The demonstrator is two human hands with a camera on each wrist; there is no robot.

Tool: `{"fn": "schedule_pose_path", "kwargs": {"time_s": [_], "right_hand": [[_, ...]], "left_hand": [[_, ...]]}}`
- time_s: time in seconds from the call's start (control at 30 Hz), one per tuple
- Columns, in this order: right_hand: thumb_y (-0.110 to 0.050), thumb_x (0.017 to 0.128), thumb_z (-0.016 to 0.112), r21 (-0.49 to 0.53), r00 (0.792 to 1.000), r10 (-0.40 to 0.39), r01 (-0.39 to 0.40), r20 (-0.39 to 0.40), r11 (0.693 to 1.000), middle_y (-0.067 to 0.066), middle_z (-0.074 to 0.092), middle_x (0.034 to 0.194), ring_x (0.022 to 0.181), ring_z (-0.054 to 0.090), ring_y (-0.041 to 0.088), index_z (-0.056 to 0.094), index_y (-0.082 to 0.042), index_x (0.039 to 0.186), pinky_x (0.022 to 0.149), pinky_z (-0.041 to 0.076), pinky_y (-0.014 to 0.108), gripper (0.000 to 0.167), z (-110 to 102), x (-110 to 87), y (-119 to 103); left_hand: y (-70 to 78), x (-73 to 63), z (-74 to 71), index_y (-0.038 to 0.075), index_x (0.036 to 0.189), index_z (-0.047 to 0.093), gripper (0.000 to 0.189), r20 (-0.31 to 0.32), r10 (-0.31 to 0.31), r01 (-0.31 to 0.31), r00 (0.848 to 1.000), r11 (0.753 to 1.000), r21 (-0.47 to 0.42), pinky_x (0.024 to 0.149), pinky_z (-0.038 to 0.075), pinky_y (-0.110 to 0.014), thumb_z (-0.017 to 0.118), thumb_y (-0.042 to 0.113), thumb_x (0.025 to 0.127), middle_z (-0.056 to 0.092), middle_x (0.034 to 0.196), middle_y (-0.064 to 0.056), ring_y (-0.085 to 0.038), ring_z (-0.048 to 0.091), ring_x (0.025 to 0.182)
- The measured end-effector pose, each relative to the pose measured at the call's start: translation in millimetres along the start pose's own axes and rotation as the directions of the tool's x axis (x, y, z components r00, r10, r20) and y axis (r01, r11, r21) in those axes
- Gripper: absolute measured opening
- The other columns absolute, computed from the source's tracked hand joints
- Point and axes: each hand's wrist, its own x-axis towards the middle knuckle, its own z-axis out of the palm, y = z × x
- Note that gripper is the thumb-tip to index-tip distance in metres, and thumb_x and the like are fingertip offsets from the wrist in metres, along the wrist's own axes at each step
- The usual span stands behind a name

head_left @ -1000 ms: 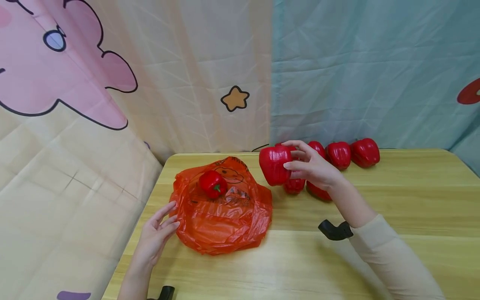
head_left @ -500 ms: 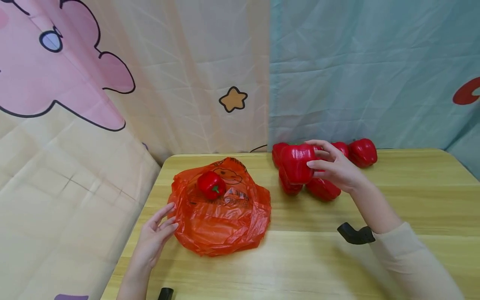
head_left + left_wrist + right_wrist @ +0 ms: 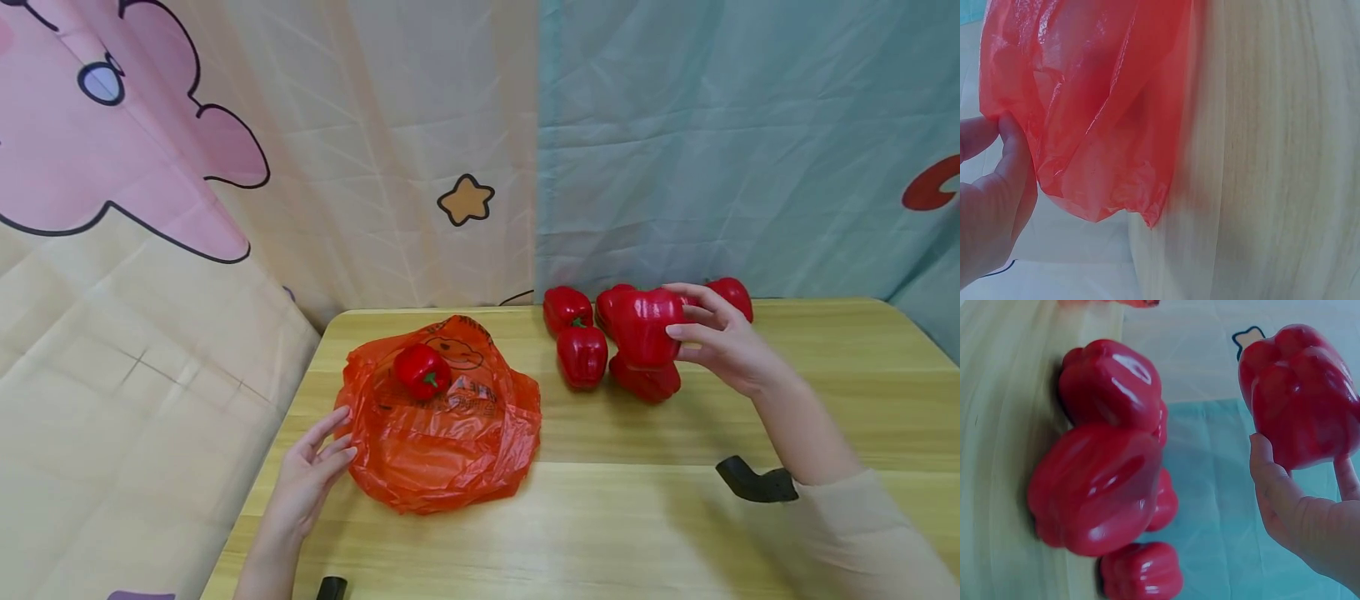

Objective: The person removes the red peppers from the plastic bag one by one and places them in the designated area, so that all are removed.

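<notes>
My right hand (image 3: 723, 337) grips a glossy red bell pepper (image 3: 647, 327) by its side, raised above the table; its lobed end shows in the right wrist view. Beneath and behind it lie several more red bell peppers (image 3: 582, 357), some partly hidden by the held one and the hand. My left hand (image 3: 307, 475) holds the left rim of an orange-red plastic bag (image 3: 442, 458), fingers at its edge; in the left wrist view the fingertips meet the bag's edge. The bag lies with its mouth spread wide. One red bell pepper (image 3: 422, 372) with a green stem rests inside it.
The wooden table (image 3: 600, 533) runs up to a printed curtain (image 3: 675, 150) at the back. A second curtain side hangs at the left. A black curved piece (image 3: 757, 482) sits at the right wrist, another black piece (image 3: 332, 588) near the left.
My right hand has carried the held bell pepper to the right, away from the bag and over the other peppers. The left hand and bag stay almost where they were.
</notes>
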Motion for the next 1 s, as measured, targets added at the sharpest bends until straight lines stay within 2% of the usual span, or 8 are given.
{"fn": "schedule_pose_path", "kwargs": {"time_s": [0.3,0.6,1.0], "right_hand": [[0.004,0.091,0.048,0.03,1.0,-0.008,0.009,-0.018,1.0,0.002,0.041,0.123,0.107,0.048,0.014,0.046,-0.022,0.129,0.074,0.055,0.033,0.046,-24,-15.9,7],[0.005,0.092,0.046,0.043,0.998,0.0,0.002,-0.061,0.999,-0.001,0.043,0.121,0.105,0.048,0.011,0.046,-0.024,0.129,0.074,0.055,0.031,0.047,-49,-28.4,18],[0.005,0.093,0.043,0.083,0.998,0.018,-0.012,-0.065,0.996,-0.003,0.054,0.113,0.098,0.055,0.01,0.049,-0.025,0.128,0.073,0.055,0.032,0.046,-70,-43.5,31]], "left_hand": [[1.4,0.3,0.2,-0.002,0.139,0.034,0.057,0.007,-0.01,0.009,1.0,1.0,0.018,0.082,0.05,-0.021,0.056,-0.007,0.087,0.049,0.119,0.004,-0.005,0.061,0.097],[1.5,0.6,0.2,0.0,0.139,0.036,0.056,0.009,-0.003,0.003,1.0,1.0,0.008,0.082,0.051,-0.021,0.055,-0.008,0.087,0.049,0.119,0.005,-0.005,0.061,0.096],[-0.6,1.5,0.3,0.004,0.137,0.041,0.054,0.014,0.012,-0.012,1.0,1.0,-0.008,0.081,0.051,-0.021,0.056,-0.008,0.086,0.049,0.119,0.004,-0.006,0.061,0.095]]}}
